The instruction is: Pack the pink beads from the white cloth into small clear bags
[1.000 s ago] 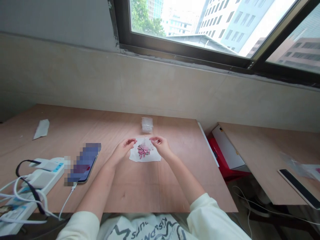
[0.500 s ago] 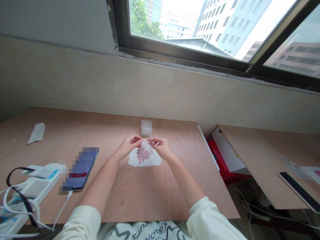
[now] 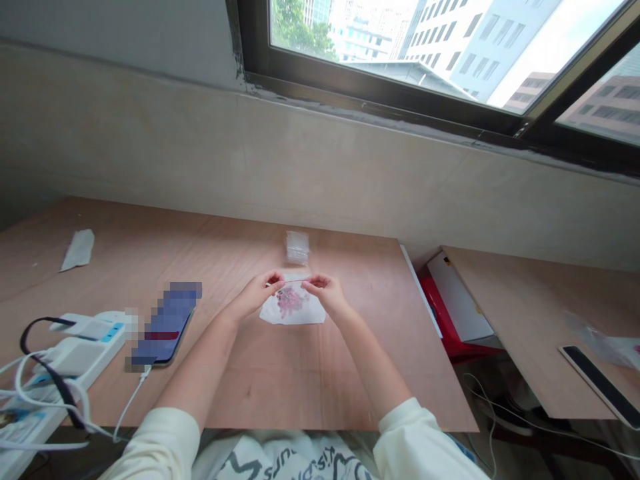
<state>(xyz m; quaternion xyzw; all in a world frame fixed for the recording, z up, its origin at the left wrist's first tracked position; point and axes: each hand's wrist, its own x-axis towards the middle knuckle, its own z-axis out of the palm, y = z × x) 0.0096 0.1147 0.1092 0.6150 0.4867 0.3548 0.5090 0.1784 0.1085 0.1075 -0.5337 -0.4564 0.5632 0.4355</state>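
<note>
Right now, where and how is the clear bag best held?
Pinch the bag at both ends of its red line, probably best from left and right: that line runs straight between left hand and right hand, while the rest looks thin and offers less to grip.

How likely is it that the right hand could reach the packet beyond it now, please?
Probably yes: the packet lies just beyond the right hand with nothing visible between, though that hand seems to hold a clear bag.
</note>
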